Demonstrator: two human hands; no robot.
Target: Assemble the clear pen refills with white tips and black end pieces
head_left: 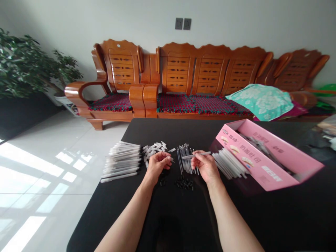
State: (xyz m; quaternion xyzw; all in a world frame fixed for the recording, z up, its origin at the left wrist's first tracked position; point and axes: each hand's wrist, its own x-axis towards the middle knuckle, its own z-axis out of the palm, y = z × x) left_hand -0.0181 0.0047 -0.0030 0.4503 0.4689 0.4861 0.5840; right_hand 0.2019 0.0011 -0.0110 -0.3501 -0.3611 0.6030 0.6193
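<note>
My right hand (206, 165) pinches a clear pen barrel (196, 155) level above the refills (186, 158); my left hand (157, 163) is closed on a small cap (171, 159). I judge it best to keep the barrel steady and bring the cap straight onto its tip.

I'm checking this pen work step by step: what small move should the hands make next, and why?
Probably bring the two hands together. The right hand pinches a clear pen barrel pointing left, toward the left hand, which holds a small piece at its fingertips. The two are a short gap apart above the black table, roughly in line.
</note>
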